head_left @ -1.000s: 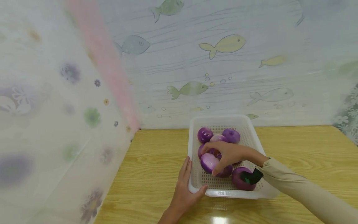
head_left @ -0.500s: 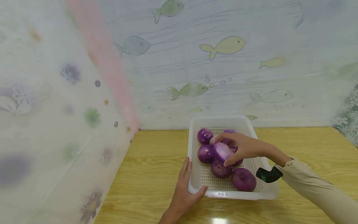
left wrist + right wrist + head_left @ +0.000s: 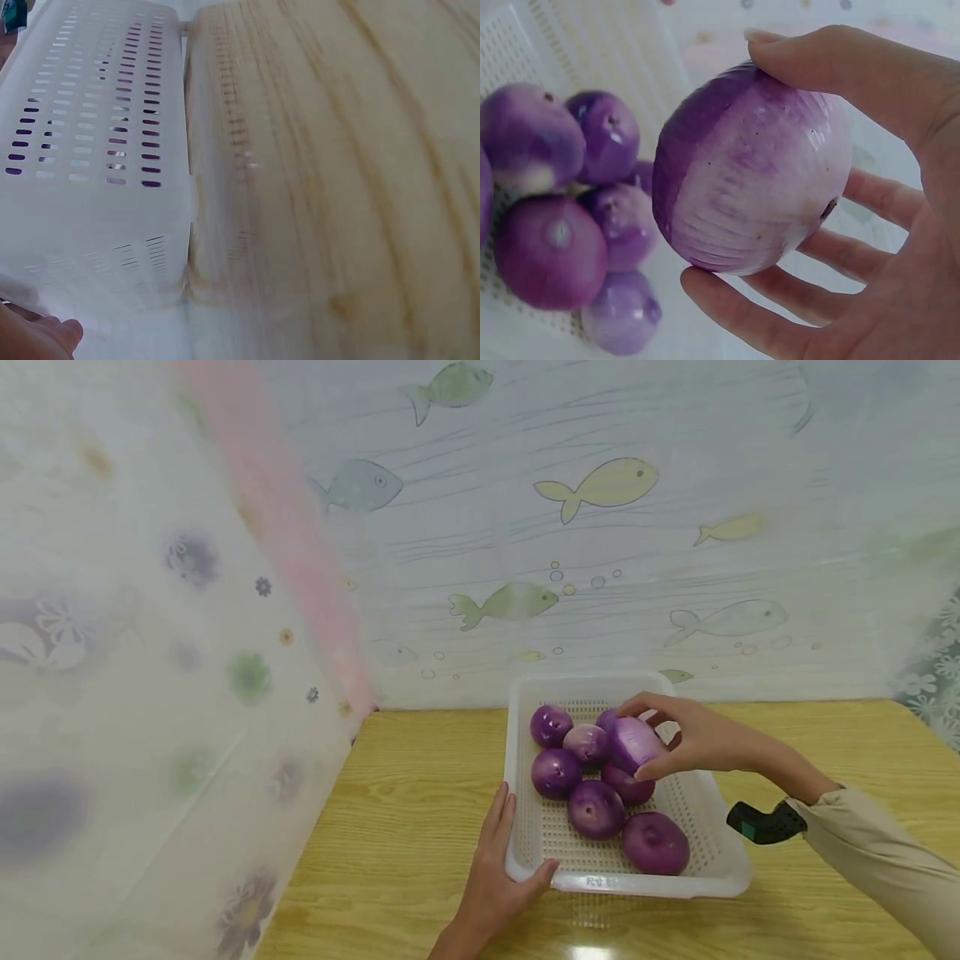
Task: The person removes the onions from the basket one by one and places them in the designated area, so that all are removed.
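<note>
Right fingers (image 3: 739,311) curled inward

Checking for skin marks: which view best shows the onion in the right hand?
The right wrist view: the onion is large there, dark specks showing, in the right hand. The head view shows it smaller, partly hidden by that hand; the left wrist view mostly shows basket and table, and I cannot make it out.
</note>
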Demonstrator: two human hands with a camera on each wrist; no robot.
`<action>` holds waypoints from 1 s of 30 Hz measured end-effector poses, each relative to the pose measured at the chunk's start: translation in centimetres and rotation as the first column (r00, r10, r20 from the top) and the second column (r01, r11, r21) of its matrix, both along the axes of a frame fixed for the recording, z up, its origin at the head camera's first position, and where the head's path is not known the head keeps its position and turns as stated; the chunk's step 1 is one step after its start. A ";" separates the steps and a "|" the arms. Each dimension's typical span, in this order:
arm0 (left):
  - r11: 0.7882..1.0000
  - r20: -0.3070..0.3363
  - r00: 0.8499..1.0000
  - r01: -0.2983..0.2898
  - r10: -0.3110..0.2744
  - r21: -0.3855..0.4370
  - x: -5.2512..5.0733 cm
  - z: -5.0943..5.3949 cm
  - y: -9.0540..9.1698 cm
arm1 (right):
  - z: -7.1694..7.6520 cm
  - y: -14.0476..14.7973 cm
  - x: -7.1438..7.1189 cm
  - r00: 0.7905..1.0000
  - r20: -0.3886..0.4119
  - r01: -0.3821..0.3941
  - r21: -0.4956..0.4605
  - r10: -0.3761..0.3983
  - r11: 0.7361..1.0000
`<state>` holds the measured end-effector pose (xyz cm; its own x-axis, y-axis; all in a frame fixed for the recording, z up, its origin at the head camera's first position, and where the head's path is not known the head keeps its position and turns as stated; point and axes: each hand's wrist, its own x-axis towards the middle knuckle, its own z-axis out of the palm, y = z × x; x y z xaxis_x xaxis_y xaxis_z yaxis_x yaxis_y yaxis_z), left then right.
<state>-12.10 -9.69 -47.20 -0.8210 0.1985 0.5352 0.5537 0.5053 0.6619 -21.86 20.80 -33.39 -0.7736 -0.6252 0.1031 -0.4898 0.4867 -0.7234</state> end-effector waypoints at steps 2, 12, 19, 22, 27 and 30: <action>1.000 -0.007 1.000 0.000 0.000 -0.003 0.0 0.0 0.0 | 0.0 0.6 -0.1 1.000 -0.009 0.019 -0.011 -0.019 1.000; 1.000 0.005 1.000 0.002 -0.002 -0.001 0.1 -0.1 -0.1 | -0.4 3.0 -0.1 0.992 -0.030 0.123 -0.039 -0.125 0.992; 1.000 -0.001 1.000 0.008 -0.008 0.005 0.1 0.0 -0.1 | -0.5 4.7 -0.2 0.980 -0.054 0.193 -0.020 -0.194 0.981; 1.000 -0.012 1.000 0.005 -0.005 0.002 0.0 -0.1 -0.1 | -0.8 5.5 -0.4 0.970 -0.072 0.233 -0.013 -0.234 0.972; 1.000 -0.012 1.000 0.002 -0.002 0.005 0.0 0.0 0.0 | -1.8 6.9 -1.0 0.949 -0.085 0.305 0.010 -0.303 0.952; 1.000 -0.003 1.000 0.000 0.000 0.005 0.1 0.2 0.0 | -2.6 7.8 -1.4 0.936 -0.064 0.349 0.018 -0.347 0.937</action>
<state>-11.98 -9.71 -47.05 -0.8194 0.1959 0.5387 0.5557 0.5021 0.6626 -23.21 28.58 -35.98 -0.9365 -0.3210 0.1411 -0.3270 0.6544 -0.6818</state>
